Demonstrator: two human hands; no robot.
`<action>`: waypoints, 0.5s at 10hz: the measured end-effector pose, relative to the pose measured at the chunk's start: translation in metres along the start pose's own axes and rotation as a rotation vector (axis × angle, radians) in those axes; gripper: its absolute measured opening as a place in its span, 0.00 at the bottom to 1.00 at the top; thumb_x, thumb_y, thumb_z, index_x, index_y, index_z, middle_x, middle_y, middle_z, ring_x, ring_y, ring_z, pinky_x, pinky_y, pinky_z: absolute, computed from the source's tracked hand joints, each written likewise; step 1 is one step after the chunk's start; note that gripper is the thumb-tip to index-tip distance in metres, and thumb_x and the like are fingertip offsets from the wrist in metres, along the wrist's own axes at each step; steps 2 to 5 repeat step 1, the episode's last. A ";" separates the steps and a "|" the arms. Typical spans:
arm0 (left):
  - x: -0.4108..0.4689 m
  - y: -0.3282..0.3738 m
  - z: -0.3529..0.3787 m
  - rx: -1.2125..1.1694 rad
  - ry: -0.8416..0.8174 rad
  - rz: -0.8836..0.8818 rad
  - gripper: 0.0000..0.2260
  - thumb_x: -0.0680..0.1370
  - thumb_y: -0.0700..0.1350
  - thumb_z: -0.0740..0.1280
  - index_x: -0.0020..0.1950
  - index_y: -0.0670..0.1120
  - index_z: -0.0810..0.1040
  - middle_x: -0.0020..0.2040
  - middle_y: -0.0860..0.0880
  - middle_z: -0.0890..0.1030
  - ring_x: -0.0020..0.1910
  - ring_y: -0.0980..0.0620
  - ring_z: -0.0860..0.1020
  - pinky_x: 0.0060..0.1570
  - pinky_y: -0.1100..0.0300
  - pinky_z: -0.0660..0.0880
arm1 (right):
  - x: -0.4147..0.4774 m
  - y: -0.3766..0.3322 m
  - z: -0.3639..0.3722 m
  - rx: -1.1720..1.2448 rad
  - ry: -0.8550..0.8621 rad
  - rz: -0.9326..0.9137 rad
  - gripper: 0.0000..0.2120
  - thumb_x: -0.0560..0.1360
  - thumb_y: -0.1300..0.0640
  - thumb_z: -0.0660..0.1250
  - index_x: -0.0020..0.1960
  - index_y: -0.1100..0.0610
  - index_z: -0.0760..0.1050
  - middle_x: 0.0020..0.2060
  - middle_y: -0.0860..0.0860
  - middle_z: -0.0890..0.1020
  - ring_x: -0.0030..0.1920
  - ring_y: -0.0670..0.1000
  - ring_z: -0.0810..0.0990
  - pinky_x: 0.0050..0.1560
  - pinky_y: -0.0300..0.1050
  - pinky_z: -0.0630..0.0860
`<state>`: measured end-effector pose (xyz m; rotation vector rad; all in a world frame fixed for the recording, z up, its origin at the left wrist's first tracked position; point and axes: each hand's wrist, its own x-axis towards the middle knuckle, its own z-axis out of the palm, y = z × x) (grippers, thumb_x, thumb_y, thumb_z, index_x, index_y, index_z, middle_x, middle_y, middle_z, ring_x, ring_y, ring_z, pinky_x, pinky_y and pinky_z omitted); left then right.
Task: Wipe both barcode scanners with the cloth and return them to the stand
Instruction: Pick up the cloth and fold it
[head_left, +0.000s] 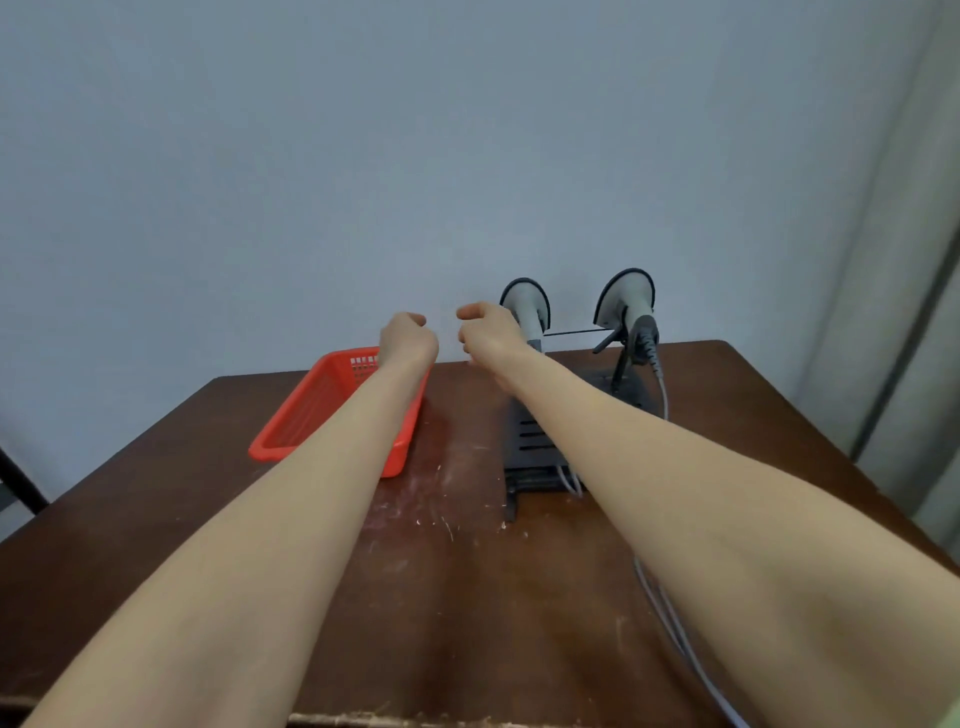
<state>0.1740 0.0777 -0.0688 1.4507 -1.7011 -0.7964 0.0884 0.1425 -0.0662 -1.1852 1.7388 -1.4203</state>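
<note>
One scanner (525, 305) and the other scanner (626, 297) are seated on the black stand (531, 441) right of centre. The left hand (408, 340) and right hand (488, 335) are raised mid-frame over the counter (467, 597), fingers curled closed around nothing visible.

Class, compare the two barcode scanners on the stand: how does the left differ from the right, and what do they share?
The left scanner is partly covered by the right hand; the right scanner shows in full. The right scanner's dark plug and grey cable are visible; the left scanner's plug is hidden. Both have grey heads with dark rims and sit on the black stand.
</note>
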 end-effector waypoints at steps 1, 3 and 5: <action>-0.016 0.026 0.006 0.040 0.069 0.106 0.20 0.76 0.35 0.54 0.67 0.45 0.72 0.67 0.43 0.73 0.63 0.43 0.74 0.62 0.49 0.73 | -0.013 -0.011 -0.030 -0.048 0.110 -0.098 0.19 0.75 0.65 0.54 0.64 0.57 0.71 0.45 0.51 0.75 0.44 0.52 0.75 0.51 0.49 0.76; -0.016 0.026 0.006 0.040 0.069 0.106 0.20 0.76 0.35 0.54 0.67 0.45 0.72 0.67 0.43 0.73 0.63 0.43 0.74 0.62 0.49 0.73 | -0.013 -0.011 -0.030 -0.048 0.110 -0.098 0.19 0.75 0.65 0.54 0.64 0.57 0.71 0.45 0.51 0.75 0.44 0.52 0.75 0.51 0.49 0.76; -0.016 0.026 0.006 0.040 0.069 0.106 0.20 0.76 0.35 0.54 0.67 0.45 0.72 0.67 0.43 0.73 0.63 0.43 0.74 0.62 0.49 0.73 | -0.013 -0.011 -0.030 -0.048 0.110 -0.098 0.19 0.75 0.65 0.54 0.64 0.57 0.71 0.45 0.51 0.75 0.44 0.52 0.75 0.51 0.49 0.76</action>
